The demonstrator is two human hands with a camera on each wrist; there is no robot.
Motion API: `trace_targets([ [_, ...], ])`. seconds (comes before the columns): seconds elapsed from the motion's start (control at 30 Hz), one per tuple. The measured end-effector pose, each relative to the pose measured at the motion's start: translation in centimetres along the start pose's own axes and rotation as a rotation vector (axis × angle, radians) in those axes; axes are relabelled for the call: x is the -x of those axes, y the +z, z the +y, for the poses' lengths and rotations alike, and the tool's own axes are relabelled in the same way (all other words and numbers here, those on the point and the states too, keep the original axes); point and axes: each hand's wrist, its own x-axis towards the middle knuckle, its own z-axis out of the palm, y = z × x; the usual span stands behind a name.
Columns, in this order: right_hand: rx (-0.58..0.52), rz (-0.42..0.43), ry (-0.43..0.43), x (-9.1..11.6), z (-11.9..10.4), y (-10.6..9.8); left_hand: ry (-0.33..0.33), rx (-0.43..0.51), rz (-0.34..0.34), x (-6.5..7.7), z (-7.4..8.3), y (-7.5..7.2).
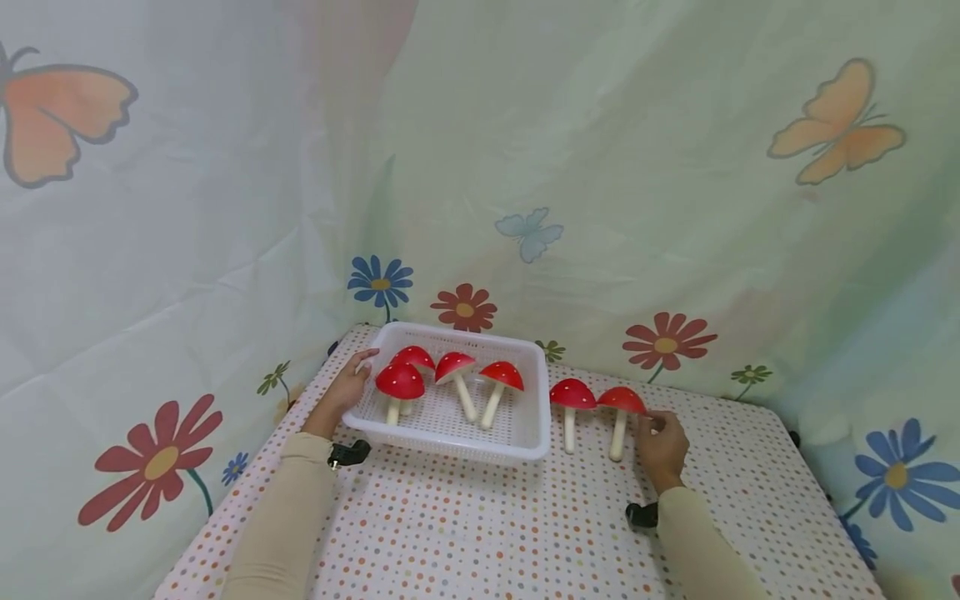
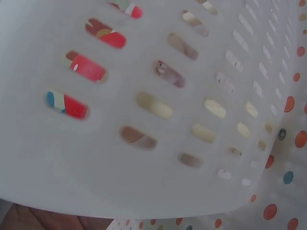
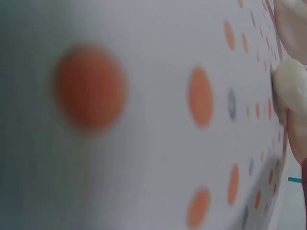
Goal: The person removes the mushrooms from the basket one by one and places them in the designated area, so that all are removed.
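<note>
My left hand (image 1: 347, 387) holds the left end of a white perforated plastic basket (image 1: 459, 448), fingers at its rim. Several toy mushrooms lie inside, with red white-dotted caps and cream stems; one mushroom (image 1: 401, 382) is nearest that hand. The left wrist view shows the basket wall (image 2: 96, 158) up close, red caps through its slots. To the basket's right, a toy mushroom (image 1: 573, 396) sits on the table. Beside it, my right hand (image 1: 663, 446) pinches the cap edge of another toy mushroom (image 1: 622, 401). A rounded cream stem end (image 3: 290, 86) shows in the right wrist view.
A white cloth with coloured dots covers the table (image 1: 465, 525). Behind and at both sides hangs a pale curtain (image 1: 600, 150) printed with flowers and butterflies. The basket stands near the table's back edge. Dark wrist cameras (image 1: 349, 453) are strapped on both wrists.
</note>
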Motion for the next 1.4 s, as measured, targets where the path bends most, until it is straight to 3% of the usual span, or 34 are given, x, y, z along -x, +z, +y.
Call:
trace_targets([
  [0.3,0.036,-0.093,-0.004,1.3,-1.6,-1.4,-0.021,-0.006,0.014,0.6,-0.3,-0.5],
  [0.43,-0.046,-0.112,-0.008,1.9,-2.4,-1.5,-0.026,-0.016,0.006,0.7,-0.4,-0.8],
  [0.53,-0.149,-0.126,-0.078,2.0,-3.2,-0.7,-0.027,-0.029,0.008,0.8,-0.4,-1.0],
  [0.7,-0.286,-0.247,-0.188,3.2,-8.9,-0.9,-0.017,-0.039,0.026,0.8,-0.5,-1.3],
  [0.77,-0.303,-0.314,-0.183,4.1,-12.0,-1.3,-0.019,-0.033,0.027,0.8,-0.5,-1.4],
  [0.9,-0.349,-0.391,-0.197,5.4,-15.8,0.2,-0.033,-0.014,0.022,0.8,-0.6,-1.4],
  [1.23,-0.569,-0.541,-0.16,9.6,-22.1,5.5,-0.036,-0.005,0.008,0.1,-0.4,-0.1],
  [1.4,-0.598,-0.622,-0.186,11.3,-24.7,7.6,-0.023,-0.009,0.016,-0.1,-0.2,0.2],
])
